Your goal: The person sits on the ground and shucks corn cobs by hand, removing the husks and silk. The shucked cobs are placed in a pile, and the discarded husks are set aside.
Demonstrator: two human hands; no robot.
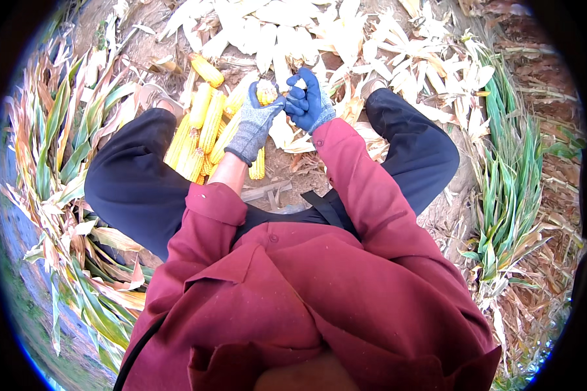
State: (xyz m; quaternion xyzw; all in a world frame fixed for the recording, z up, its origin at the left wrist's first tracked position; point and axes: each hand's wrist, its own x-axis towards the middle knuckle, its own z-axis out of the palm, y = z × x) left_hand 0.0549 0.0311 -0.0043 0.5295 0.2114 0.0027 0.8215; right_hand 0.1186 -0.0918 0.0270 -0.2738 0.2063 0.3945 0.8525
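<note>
My left hand (260, 110), in a grey and blue work glove, is closed around a yellow corn cob (266, 93) whose pale end faces up. Close beside it on the right is my right hand (307, 100), gloved in blue, with its fingers curled. Something small and pale shows between its thumb and fingers; whether it is husk or part of a cob cannot be told. Several husked yellow corn cobs (210, 122) lie in a pile on the ground, left of and partly behind my left forearm.
Pale dry corn husks (283, 29) cover the ground ahead. Corn stalks with leaves lie on the left (68, 141) and on the right (508, 181). My bent legs frame the pile, and a piece of wood (269, 191) lies near my lap.
</note>
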